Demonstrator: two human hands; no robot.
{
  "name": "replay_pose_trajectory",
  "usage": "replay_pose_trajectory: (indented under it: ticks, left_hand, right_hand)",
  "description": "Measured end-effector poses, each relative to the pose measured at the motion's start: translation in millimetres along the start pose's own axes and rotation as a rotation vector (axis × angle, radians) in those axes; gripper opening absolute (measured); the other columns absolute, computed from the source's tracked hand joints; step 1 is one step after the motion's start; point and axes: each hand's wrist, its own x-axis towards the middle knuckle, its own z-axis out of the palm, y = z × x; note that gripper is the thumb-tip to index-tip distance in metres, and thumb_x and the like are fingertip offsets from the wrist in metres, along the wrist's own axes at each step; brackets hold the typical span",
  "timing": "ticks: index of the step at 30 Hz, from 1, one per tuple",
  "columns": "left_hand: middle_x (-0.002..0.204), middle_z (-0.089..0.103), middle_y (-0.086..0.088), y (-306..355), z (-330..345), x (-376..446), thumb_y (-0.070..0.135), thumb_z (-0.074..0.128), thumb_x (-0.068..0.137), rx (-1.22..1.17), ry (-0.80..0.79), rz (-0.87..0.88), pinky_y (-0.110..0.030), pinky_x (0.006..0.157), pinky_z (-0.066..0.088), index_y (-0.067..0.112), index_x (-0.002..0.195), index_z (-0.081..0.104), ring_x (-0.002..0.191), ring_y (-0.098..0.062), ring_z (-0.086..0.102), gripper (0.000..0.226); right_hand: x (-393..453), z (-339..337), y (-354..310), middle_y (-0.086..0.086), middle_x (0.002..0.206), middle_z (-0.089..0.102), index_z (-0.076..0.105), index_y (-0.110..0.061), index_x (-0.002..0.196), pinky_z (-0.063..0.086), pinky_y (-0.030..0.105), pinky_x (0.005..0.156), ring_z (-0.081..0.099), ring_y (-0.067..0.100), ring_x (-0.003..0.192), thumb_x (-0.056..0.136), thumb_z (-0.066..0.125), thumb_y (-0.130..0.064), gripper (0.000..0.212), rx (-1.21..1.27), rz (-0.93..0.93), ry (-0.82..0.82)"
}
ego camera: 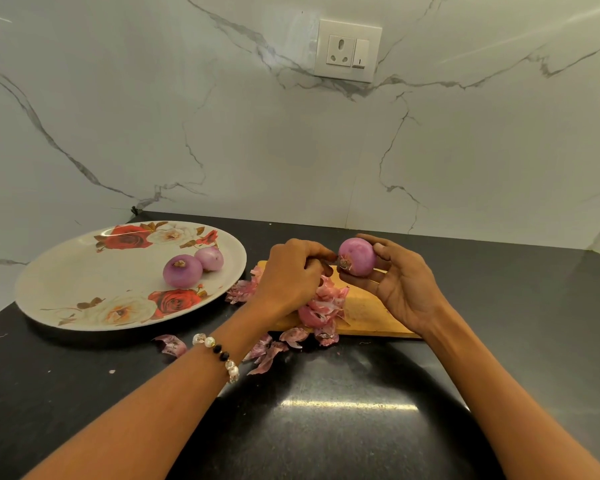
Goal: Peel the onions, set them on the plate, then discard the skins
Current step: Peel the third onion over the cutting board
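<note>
My right hand [400, 282] holds a peeled purple onion [357, 255] between thumb and fingers above the wooden cutting board [368, 315]. My left hand [291, 271], fingers curled, pinches at the onion's root end; what it grips is too small to tell. Two peeled onions [182, 270] [210, 258] lie on the white flowered plate [84, 282] at the left. A heap of pink onion skins [326, 304] lies on the board, with more skins [267, 351] scattered on the black counter in front of it.
The black counter [326, 427] runs to a white marble wall with a socket and switch [347, 50]. One loose skin [170, 344] lies near the plate's front rim. A bead bracelet [219, 351] is on my left wrist.
</note>
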Motion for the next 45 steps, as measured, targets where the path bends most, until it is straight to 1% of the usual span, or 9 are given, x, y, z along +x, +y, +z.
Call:
replay_pose_trajectory:
  ticks: [3,7,10,13,17,21,26,32,45]
  left_hand:
    - [0.094,0.073,-0.001,-0.8,1.1,1.2,0.018,0.055,0.096,0.032,0.028,0.025,-0.018,0.079,0.053,0.013,0.113,0.069,0.076,-0.001,0.062,0.023]
    - [0.112,0.07,-0.001,-2.5,0.6,2.3,0.035,0.072,0.082,0.033,0.006,0.009,-0.01,0.079,0.045,0.015,0.124,0.063,0.094,-0.005,0.062,0.048]
    - [0.122,0.065,0.001,-1.7,-1.0,2.8,0.032,0.077,0.077,-0.06,-0.07,0.035,-0.015,0.088,0.045,0.022,0.136,0.052,0.106,-0.007,0.061,0.065]
    - [0.117,0.067,0.002,-3.1,0.2,3.3,0.027,0.078,0.077,-0.135,-0.104,0.019,-0.021,0.089,0.052,0.025,0.129,0.058,0.098,-0.006,0.063,0.057]
    - [0.107,0.071,-0.012,-3.1,0.3,4.2,0.016,0.071,0.083,-0.478,-0.111,-0.186,-0.032,0.078,0.059,0.012,0.128,0.059,0.091,-0.02,0.07,0.046]
    - [0.098,0.072,-0.015,1.3,-5.4,4.1,0.011,0.064,0.086,-0.74,-0.077,-0.265,-0.032,0.068,0.06,0.008,0.121,0.061,0.08,-0.026,0.073,0.035]
    - [0.097,0.072,-0.016,2.0,-4.2,3.0,0.011,0.062,0.087,-0.907,-0.052,-0.371,-0.031,0.064,0.06,0.006,0.112,0.066,0.08,-0.03,0.072,0.025]
    - [0.104,0.071,-0.013,-3.5,-1.4,2.2,0.012,0.067,0.085,-0.719,-0.088,-0.368,-0.035,0.068,0.061,0.008,0.114,0.067,0.084,-0.024,0.072,0.029]
    - [0.097,0.074,-0.008,-11.4,-9.4,8.3,0.009,0.074,0.079,-0.323,-0.112,-0.188,-0.038,0.073,0.061,0.009,0.108,0.072,0.081,-0.017,0.072,0.029]
  right_hand:
    - [-1.3,1.8,-1.0,0.027,0.121,0.061,0.063,0.0,0.11,0.062,0.045,0.075,0.067,0.045,0.102,0.1,0.048,-0.011,0.022,-0.004,0.0,0.009]
    - [-3.2,5.3,-1.5,0.028,0.114,0.062,0.064,0.002,0.105,0.063,0.037,0.065,0.072,0.036,0.087,0.093,0.057,-0.02,0.026,-0.019,0.002,0.015]
    - [-3.3,6.9,0.6,0.026,0.105,0.068,0.065,0.004,0.101,0.061,0.031,0.059,0.072,0.031,0.077,0.083,0.061,-0.027,0.036,-0.102,-0.017,-0.025]
    - [-2.5,6.9,4.2,0.023,0.098,0.07,0.066,0.004,0.102,0.06,0.031,0.053,0.071,0.03,0.069,0.084,0.059,-0.032,0.04,-0.199,-0.045,-0.064]
    - [-1.9,4.3,1.7,0.018,0.083,0.07,0.067,-0.001,0.103,0.055,0.028,0.047,0.064,0.026,0.056,0.086,0.055,-0.035,0.04,-0.192,-0.071,-0.095]
    - [-1.6,-0.8,0.8,0.013,0.093,0.07,0.065,-0.009,0.114,0.05,0.03,0.047,0.065,0.028,0.065,0.083,0.064,-0.029,0.037,-0.206,-0.105,-0.197]
    - [0.5,-4.6,5.7,0.012,0.114,0.065,0.061,-0.014,0.122,0.048,0.031,0.048,0.065,0.032,0.08,0.069,0.083,-0.012,0.058,-0.349,-0.22,-0.24]
    - [0.2,-2.2,9.8,0.005,0.113,0.067,0.061,-0.014,0.118,0.053,0.031,0.051,0.068,0.038,0.088,0.062,0.086,-0.009,0.062,-0.533,-0.306,-0.194]
    - [-1.9,-2.4,7.7,-0.003,0.114,0.066,0.063,-0.017,0.121,0.057,0.032,0.055,0.067,0.017,0.082,0.068,0.087,-0.006,0.059,-0.721,-0.359,-0.236]
